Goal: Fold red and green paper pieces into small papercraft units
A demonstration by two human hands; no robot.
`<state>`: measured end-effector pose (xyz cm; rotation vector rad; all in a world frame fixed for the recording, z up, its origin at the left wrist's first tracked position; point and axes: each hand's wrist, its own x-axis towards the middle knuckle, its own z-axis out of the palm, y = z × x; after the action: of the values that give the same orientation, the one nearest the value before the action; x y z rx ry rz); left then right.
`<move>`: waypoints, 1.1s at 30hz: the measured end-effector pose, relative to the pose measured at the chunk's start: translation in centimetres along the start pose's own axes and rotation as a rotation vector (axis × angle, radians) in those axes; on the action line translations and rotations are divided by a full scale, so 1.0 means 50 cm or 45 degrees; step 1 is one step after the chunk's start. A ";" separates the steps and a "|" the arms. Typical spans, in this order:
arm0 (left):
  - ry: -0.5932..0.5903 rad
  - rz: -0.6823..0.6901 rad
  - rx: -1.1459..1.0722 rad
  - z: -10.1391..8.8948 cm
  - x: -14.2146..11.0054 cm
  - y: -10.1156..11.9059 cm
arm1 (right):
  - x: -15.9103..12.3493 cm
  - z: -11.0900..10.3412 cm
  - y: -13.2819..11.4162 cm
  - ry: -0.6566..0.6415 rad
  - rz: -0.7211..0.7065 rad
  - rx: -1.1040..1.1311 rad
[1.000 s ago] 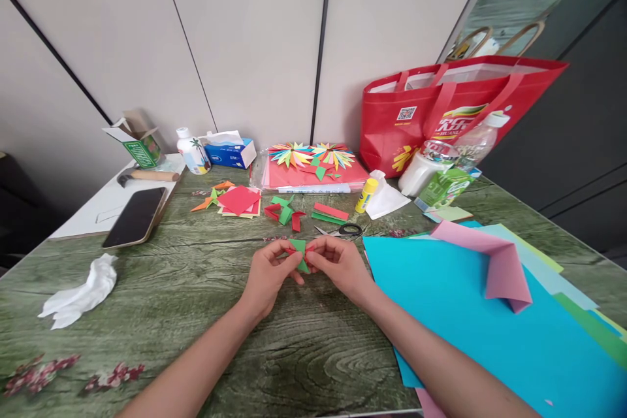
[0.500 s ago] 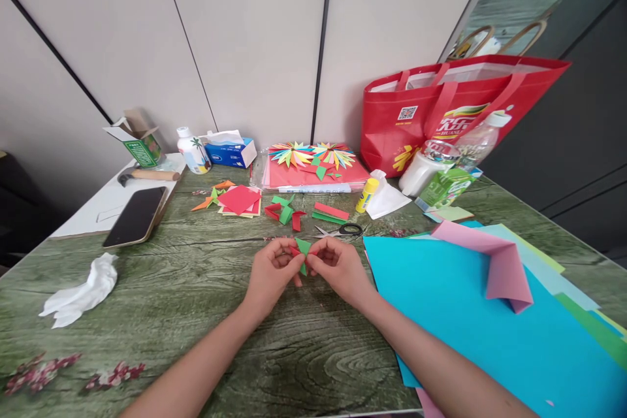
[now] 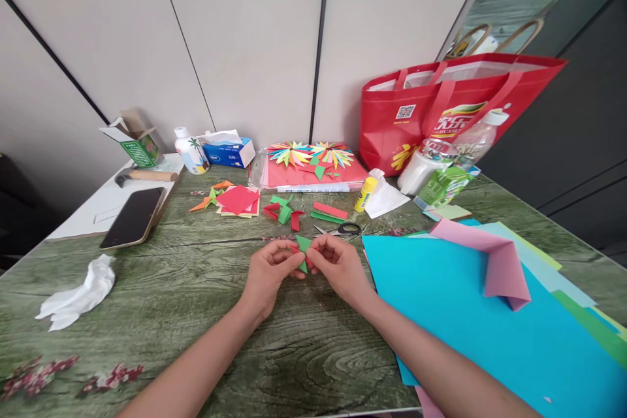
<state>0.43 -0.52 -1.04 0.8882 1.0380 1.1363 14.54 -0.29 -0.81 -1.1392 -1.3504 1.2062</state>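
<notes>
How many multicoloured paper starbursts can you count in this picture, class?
2: the left starburst and the right starburst, side by side on the red paper pack. Any inside the red bag would be hidden.

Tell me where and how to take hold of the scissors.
Probably grip the black handles from the right, with the right hand once it releases the folded paper: the scissors lie flat, handles rightward, blades pointing left.

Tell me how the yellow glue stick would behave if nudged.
The yellow glue stick would probably tip, as it stands on end on a narrow base. Once down, it might roll, since its body looks round.
</notes>
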 end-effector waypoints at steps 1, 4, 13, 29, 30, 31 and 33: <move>0.000 -0.005 -0.008 0.000 0.000 0.000 | 0.000 0.000 0.002 -0.006 0.005 -0.018; 0.035 0.006 0.006 0.003 -0.001 0.001 | -0.001 0.003 0.008 -0.011 0.038 -0.041; 0.132 0.099 0.054 0.013 -0.001 0.008 | -0.007 0.014 0.005 0.030 0.033 0.030; 0.193 0.253 0.238 0.021 -0.012 0.009 | -0.022 0.034 0.013 0.190 0.006 -0.018; 0.194 0.247 0.225 0.021 -0.012 0.009 | -0.022 0.035 0.014 0.196 0.020 0.028; 0.192 0.243 0.212 0.021 -0.012 0.010 | -0.022 0.036 0.014 0.205 0.015 0.056; 0.186 0.241 0.187 0.020 -0.012 0.011 | -0.022 0.035 0.013 0.225 -0.054 0.054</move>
<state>1.19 -1.05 -0.10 1.0493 1.1877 1.3112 12.92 -1.50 -1.60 -1.1534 -1.2040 1.0726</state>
